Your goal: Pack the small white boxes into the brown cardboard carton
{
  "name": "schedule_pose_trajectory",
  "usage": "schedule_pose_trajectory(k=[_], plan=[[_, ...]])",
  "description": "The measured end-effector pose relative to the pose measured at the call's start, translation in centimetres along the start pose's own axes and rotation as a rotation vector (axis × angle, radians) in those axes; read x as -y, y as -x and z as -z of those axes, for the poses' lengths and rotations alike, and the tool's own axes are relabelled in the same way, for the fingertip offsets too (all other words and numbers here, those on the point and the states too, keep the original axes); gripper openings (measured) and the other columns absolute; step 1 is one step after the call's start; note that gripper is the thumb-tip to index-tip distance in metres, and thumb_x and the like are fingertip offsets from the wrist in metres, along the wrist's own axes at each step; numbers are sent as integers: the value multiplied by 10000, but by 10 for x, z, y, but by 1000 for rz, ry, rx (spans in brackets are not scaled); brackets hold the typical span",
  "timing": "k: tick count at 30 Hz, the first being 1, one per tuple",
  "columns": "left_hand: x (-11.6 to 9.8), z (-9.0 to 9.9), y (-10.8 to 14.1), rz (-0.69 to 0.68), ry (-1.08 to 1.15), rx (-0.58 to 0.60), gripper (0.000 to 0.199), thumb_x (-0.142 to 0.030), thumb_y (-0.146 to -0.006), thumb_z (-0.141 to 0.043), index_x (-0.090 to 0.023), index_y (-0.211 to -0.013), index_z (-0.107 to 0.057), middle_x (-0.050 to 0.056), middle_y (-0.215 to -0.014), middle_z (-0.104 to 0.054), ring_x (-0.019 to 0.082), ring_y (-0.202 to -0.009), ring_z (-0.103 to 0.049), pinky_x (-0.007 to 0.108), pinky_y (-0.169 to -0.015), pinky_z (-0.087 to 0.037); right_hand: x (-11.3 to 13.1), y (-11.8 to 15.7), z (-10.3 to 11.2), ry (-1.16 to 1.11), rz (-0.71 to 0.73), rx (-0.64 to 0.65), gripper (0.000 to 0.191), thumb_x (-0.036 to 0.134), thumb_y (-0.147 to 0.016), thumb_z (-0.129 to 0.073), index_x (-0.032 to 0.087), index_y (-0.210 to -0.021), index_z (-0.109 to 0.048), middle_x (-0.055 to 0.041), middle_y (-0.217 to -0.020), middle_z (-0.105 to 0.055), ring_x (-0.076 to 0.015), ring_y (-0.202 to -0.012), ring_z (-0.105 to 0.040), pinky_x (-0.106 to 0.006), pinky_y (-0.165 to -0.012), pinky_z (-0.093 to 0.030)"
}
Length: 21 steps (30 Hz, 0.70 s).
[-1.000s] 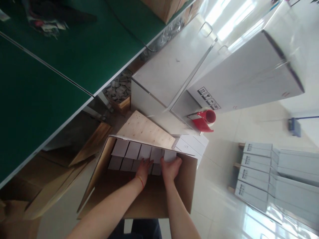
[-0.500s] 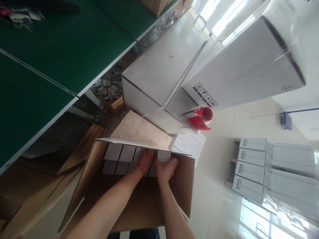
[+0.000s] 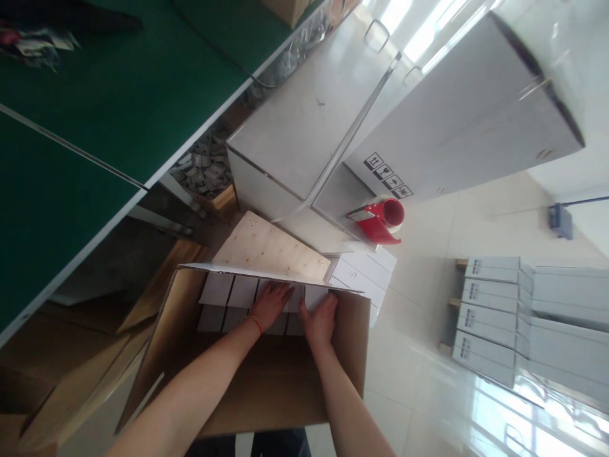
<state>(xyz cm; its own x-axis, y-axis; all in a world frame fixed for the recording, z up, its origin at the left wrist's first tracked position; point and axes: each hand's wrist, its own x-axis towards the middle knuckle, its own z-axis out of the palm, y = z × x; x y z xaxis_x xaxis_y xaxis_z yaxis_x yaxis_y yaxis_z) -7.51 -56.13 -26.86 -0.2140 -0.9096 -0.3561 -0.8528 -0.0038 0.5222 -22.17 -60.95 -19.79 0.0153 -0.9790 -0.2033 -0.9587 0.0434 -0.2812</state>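
Observation:
Both my hands reach into an open cardboard carton [image 3: 266, 412] holding rows of small white boxes [image 3: 216, 291]. My left hand [image 3: 272, 304], with a red string round its wrist, lies flat on the boxes in the upper row, fingers stretched out. At the right end of that row, my right hand [image 3: 321, 322] grips a white box [image 3: 314, 297] between thumb and fingers, close to the carton's right wall. The carton's upper edge hides the far ends of the boxes.
Beyond the carton stand a plywood board [image 3: 271, 247], more white boxes [image 3: 364, 273] and a metal cabinet [image 3: 314, 114]. A red tape dispenser [image 3: 383, 219] rests beside a large white carton [image 3: 457, 108]. A green-topped table [image 3: 95, 114] runs along the left; stacked white cartons [image 3: 492, 304] stand right.
My left hand has slid slightly left, away from the right hand. The white box in my right hand has shifted slightly right, towards the carton's wall.

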Motion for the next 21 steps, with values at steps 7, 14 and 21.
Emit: schedule_pose_trajectory(k=[7,14,21], plan=[[-11,15,8,23,7,11,485,-42,-929,-441,-142,-1386,-570,172,-1564,-456,293,-1476,-381,516,-1230,-254,-4,18,29,329,94,337,241,369,-944,-574,153,-1047,-603,-161,-1042,-690,-302,-924,-699,-356,-733,-525],[-38,23,22,129,89,104,310,-80,-896,-506,-103,-1152,-679,199,-1242,-677,300,-1210,-621,432,-1003,-506,-22,1,10,316,104,458,197,276,-924,-628,107,-1021,-656,-191,-1009,-746,-296,-969,-729,-319,-758,-521],[-44,2,29,309,191,298,289,-265,-923,-552,-134,-1139,-692,171,-1158,-742,282,-1081,-712,354,-861,-561,-31,-7,-25,277,94,478,256,238,-918,-639,75,-1115,-652,-215,-1124,-722,-288,-1037,-708,-347,-837,-541]])
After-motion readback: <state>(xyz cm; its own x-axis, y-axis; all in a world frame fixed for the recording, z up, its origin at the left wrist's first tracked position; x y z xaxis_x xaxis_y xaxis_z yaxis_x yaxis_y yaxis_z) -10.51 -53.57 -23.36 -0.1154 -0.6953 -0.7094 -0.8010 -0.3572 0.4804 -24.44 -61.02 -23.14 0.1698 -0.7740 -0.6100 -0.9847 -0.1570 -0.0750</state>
